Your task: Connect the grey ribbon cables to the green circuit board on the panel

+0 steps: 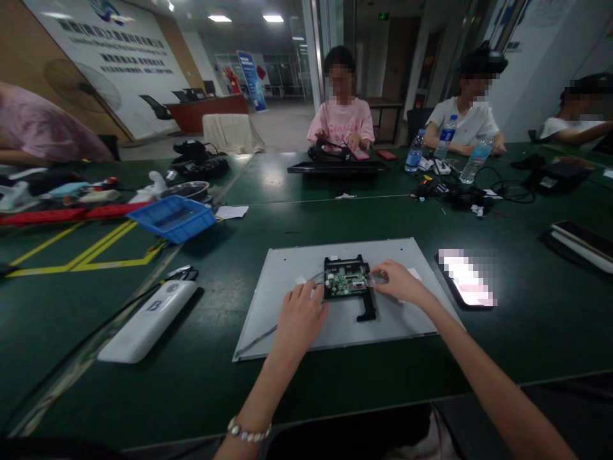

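A flat pale panel (268, 275) lies on the table in front of me. On its middle sits a green circuit board (342, 281) in a black plastic bracket (366, 310). My left hand (301, 316) rests at the bracket's left side, fingers bent and slightly apart on the panel. Past its fingers runs a thin grey cable (263, 337). At the board's right edge, my right hand (400, 281) has thumb and fingers closed on a small greyish piece (379, 277), too blurred to name.
A lit phone (465, 281) lies right of the panel, a white power bank (148, 319) with a cable to its left. Farther back are a blue plastic basket (175, 217), a dark flat screen (338, 167) and several water bottles (479, 156). Other people sit around the table.
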`<state>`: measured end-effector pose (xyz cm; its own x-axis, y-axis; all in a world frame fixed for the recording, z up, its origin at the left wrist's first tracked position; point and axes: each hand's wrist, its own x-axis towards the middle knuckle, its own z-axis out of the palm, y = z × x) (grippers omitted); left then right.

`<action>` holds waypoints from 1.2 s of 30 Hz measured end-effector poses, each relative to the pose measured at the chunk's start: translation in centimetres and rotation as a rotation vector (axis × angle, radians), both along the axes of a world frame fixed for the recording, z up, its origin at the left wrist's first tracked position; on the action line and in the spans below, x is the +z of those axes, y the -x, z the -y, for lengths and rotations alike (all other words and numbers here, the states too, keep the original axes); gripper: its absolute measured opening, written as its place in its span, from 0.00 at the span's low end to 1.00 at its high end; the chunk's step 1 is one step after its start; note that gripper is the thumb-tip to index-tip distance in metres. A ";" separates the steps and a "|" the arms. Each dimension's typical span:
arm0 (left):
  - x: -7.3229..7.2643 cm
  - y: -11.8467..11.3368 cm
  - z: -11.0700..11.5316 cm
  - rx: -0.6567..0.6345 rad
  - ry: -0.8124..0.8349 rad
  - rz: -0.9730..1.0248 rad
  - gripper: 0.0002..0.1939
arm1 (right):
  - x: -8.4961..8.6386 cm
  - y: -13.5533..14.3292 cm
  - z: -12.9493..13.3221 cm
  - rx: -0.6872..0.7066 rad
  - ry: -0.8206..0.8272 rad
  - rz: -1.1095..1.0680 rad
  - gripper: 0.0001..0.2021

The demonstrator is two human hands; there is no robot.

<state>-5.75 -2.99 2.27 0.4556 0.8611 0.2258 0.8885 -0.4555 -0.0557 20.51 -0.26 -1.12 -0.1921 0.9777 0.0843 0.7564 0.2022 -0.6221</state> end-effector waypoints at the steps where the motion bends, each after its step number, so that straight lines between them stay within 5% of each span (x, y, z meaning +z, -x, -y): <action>1: -0.1 -0.1 0.0 -0.007 0.015 -0.032 0.13 | 0.0 0.3 0.0 0.002 0.003 -0.003 0.13; 10: -0.5 0.1 0.1 -0.016 0.059 -0.146 0.11 | -0.6 -0.2 0.3 -0.108 0.042 -0.164 0.05; 17: 1.1 2.3 -1.0 0.055 -0.053 -0.098 0.12 | -1.5 -1.1 0.9 -0.279 0.126 -0.294 0.08; 25: 0.8 4.1 -2.5 0.006 0.033 -0.058 0.12 | -1.2 -1.6 1.1 -0.303 -0.078 -0.067 0.11; 30: 1.7 2.3 -3.6 0.037 -0.001 -0.072 0.16 | -1.1 -1.8 1.1 -0.283 -0.078 0.006 0.11; 36: 1.8 -3.0 -7.6 -0.069 0.030 -0.046 0.11 | -1.1 -1.6 1.3 -0.270 -0.062 0.011 0.11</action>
